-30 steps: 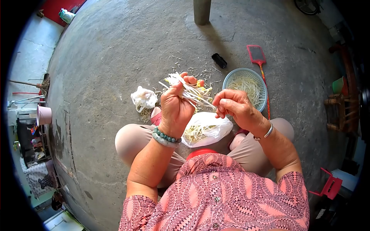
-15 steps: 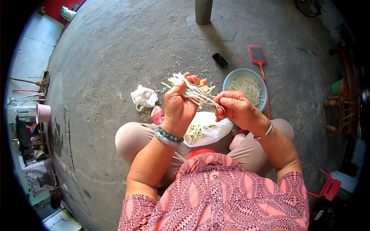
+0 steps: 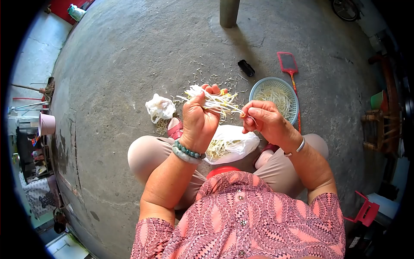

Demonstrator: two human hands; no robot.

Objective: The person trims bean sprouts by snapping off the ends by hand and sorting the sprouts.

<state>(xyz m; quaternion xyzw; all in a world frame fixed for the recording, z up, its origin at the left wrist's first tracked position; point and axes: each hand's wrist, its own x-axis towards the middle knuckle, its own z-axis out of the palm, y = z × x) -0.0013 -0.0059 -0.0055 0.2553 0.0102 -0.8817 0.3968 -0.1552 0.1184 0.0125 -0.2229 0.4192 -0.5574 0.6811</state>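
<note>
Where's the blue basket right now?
Head view, right of centre: the blue basket sits on the concrete floor just beyond the right hand, with the red-framed swatter running along its right edge.

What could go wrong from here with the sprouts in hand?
Stalks stick out on both sides of the left hand, so some sprouts might slip from the bunch.
The right hand pinches the end of one; so thin a stalk could snap if pulled hard.
Small loose bits litter the floor beyond the hands, so anything dropped there might get mixed in.
</note>
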